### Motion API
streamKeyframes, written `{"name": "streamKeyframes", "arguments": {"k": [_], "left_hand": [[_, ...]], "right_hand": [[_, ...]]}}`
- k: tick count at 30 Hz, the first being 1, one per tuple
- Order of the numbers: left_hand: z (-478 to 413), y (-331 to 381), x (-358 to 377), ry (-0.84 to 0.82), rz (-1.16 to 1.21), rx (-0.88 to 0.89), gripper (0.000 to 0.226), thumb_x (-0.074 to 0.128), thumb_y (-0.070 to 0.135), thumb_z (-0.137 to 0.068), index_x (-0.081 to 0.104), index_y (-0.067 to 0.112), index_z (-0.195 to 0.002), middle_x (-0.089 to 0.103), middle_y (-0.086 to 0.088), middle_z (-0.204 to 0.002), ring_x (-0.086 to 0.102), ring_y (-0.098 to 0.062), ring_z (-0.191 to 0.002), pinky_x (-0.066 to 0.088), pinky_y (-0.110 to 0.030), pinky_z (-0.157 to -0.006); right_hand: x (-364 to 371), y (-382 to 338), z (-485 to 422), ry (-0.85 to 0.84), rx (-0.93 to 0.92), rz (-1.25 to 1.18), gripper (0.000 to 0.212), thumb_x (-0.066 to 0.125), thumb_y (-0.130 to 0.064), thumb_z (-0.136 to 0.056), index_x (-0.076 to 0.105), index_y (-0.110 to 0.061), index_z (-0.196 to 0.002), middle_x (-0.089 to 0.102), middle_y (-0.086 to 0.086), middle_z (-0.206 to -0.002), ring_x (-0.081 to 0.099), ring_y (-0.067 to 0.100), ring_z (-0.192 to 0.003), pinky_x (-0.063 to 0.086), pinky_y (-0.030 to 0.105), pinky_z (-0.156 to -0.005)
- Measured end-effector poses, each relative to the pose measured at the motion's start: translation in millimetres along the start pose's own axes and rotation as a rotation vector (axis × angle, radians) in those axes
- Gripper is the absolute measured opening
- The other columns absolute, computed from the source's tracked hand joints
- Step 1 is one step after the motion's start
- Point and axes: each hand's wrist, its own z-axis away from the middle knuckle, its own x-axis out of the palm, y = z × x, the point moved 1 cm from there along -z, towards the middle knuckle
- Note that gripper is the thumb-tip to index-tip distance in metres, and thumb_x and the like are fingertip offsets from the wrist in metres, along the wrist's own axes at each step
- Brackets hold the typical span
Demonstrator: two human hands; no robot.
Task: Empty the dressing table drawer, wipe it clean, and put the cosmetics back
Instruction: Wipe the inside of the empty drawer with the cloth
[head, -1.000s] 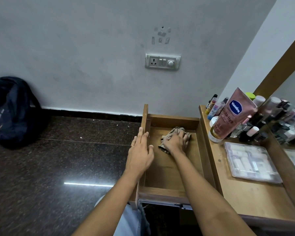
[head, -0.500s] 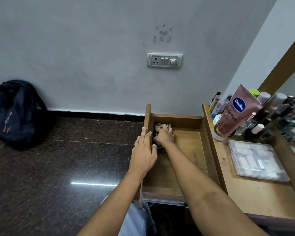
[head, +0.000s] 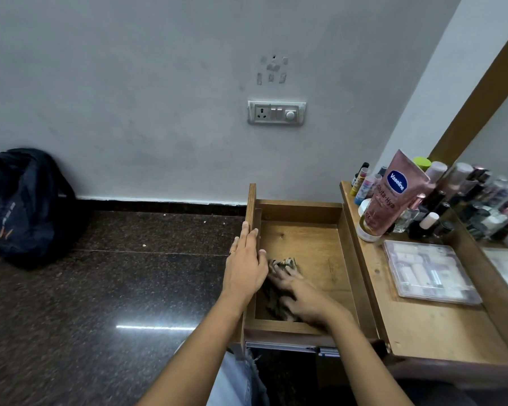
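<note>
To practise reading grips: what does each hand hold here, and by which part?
Nothing is gripped. The right hand presses down on top of the cloth in the drawer; the left hand rests flat on its left edge.

Brown wooden desk (head: 431,332): pink Vaseline lotion tube (head: 390,194) standing at far end among small cosmetic bottles (head: 364,183); flat clear plastic case (head: 428,271) lying nearer. Dark speckled stone floor (head: 100,288): navy backpack (head: 27,206) against wall.
</note>
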Motion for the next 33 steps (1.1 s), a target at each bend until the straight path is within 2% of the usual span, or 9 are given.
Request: {"name": "streamKeyframes", "arguments": {"k": [2, 5, 14, 21, 23, 25, 29, 31, 33], "left_hand": [[-1, -1, 1, 0.002, 0.007, -0.001, 0.051, 0.040, 0.028, -0.099, 0.030, 0.018, -0.149, 0.006, 0.004, -0.162, 0.020, -0.026, -0.146, 0.026, -0.043, -0.116], [0, -3, 1, 0.004, 0.013, -0.002, 0.052, 0.039, 0.028, -0.099, 0.029, 0.019, -0.149, 0.005, 0.004, -0.162, 0.018, -0.025, -0.147, 0.026, -0.045, -0.116], [-1, -5, 3, 0.014, -0.006, 0.012, 0.052, 0.039, 0.029, -0.099, 0.030, 0.020, -0.149, 0.006, 0.006, -0.162, 0.020, -0.020, -0.146, 0.024, -0.041, -0.117], [-2, -4, 2, 0.005, 0.037, 0.005, 0.051, 0.038, 0.030, -0.100, 0.030, 0.020, -0.150, 0.005, 0.007, -0.162, 0.020, -0.022, -0.146, 0.025, -0.044, -0.117], [0, -3, 0, 0.004, 0.050, 0.002, 0.050, 0.038, 0.029, -0.101, 0.030, 0.019, -0.149, 0.005, 0.006, -0.162, 0.020, -0.024, -0.146, 0.025, -0.044, -0.117], [1, -1, -1, 0.001, 0.063, -0.005, 0.050, 0.038, 0.028, -0.101, 0.030, 0.018, -0.149, 0.005, 0.006, -0.162, 0.021, -0.026, -0.145, 0.025, -0.045, -0.117], [2, 0, -3, 0.003, 0.062, 0.005, 0.050, 0.038, 0.028, -0.101, 0.030, 0.017, -0.150, 0.005, 0.004, -0.162, 0.020, -0.026, -0.146, 0.023, -0.044, -0.117], [2, 0, -2, 0.007, 0.062, 0.011, 0.050, 0.039, 0.027, -0.101, 0.031, 0.016, -0.149, 0.006, 0.003, -0.162, 0.020, -0.025, -0.146, 0.023, -0.044, -0.118], [1, 0, -2, 0.006, 0.065, 0.004, 0.050, 0.039, 0.027, -0.101, 0.032, 0.017, -0.149, 0.007, 0.004, -0.162, 0.020, -0.026, -0.145, 0.024, -0.045, -0.117]], "right_hand": [[5, -1, -4, -0.115, 0.014, 0.067, 0.069, 0.043, -0.015, -0.099, 0.003, -0.027, -0.154, -0.015, -0.006, -0.159, -0.015, 0.021, -0.147, -0.003, 0.040, -0.119], [0, -18, -19, -0.147, 0.125, 0.085, 0.077, 0.043, -0.015, -0.100, -0.013, -0.032, -0.150, -0.023, -0.008, -0.156, -0.018, 0.020, -0.146, -0.002, 0.040, -0.119], [-49, 2, -99, -0.043, 0.227, 0.201, 0.067, 0.031, -0.026, -0.101, -0.011, -0.022, -0.153, -0.021, 0.001, -0.158, -0.016, 0.025, -0.146, -0.006, 0.044, -0.120], [-51, 47, -45, 0.026, 0.467, 0.113, 0.065, 0.029, -0.025, -0.102, -0.008, -0.013, -0.154, -0.020, 0.006, -0.159, -0.017, 0.029, -0.146, -0.006, 0.041, -0.120], [-44, 43, -23, -0.043, 0.402, 0.033, 0.059, 0.029, -0.019, -0.104, -0.001, -0.015, -0.155, -0.012, 0.006, -0.161, -0.009, 0.029, -0.147, 0.001, 0.041, -0.120], [-32, 27, -10, -0.121, 0.273, -0.009, 0.053, 0.034, -0.022, -0.104, 0.017, -0.021, -0.154, 0.014, 0.008, -0.160, 0.018, 0.029, -0.145, 0.017, 0.040, -0.118], [-5, -12, -6, -0.282, 0.154, 0.005, 0.038, 0.054, -0.016, -0.095, 0.052, -0.019, -0.133, 0.058, 0.008, -0.129, 0.057, 0.022, -0.112, 0.046, 0.038, -0.100], [-6, -20, -15, -0.241, 0.191, 0.015, 0.030, 0.057, -0.007, -0.092, 0.057, -0.009, -0.121, 0.063, 0.012, -0.117, 0.062, 0.026, -0.103, 0.052, 0.037, -0.090], [-9, -23, -23, -0.171, 0.218, 0.009, 0.046, 0.055, 0.000, -0.090, 0.048, -0.008, -0.135, 0.054, 0.014, -0.131, 0.057, 0.027, -0.114, 0.049, 0.035, -0.097]]}}
